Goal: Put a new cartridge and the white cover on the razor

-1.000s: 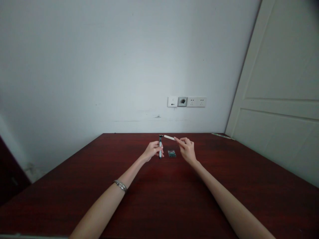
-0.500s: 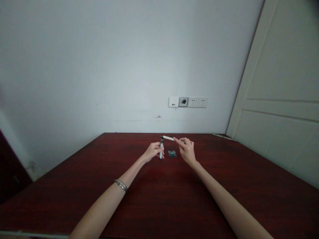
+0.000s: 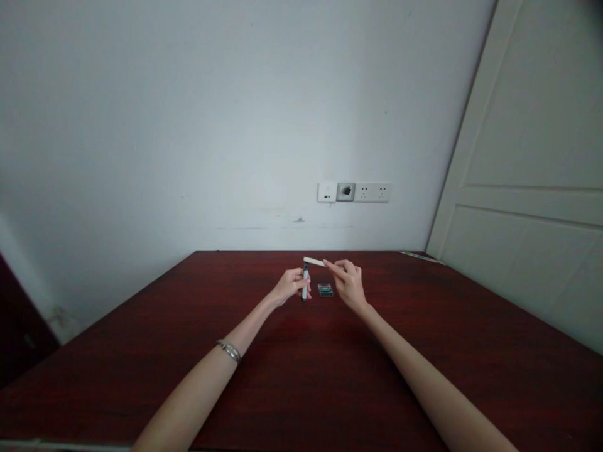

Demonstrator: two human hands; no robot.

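My left hand is closed around the pale handle of a razor-like tool, held upright with its dark head at the top. From the right, my right hand pinches a slim white stick. The stick's far end lies across the top of the tool's dark head and partly hides it; the exact kind of stick cannot be made out. Between the hands, a small clear case with something greenish inside lies on the table.
The dark red wooden table reaches back to a pale wall. Sockets are set in the wall above its back edge. A white panelled door stands at the right, and a flat strip lies at the back right corner.
My right hand has shifted slightly left with the white stick, whose tip now covers more of the dark head. My left hand stays in nearly the same place.
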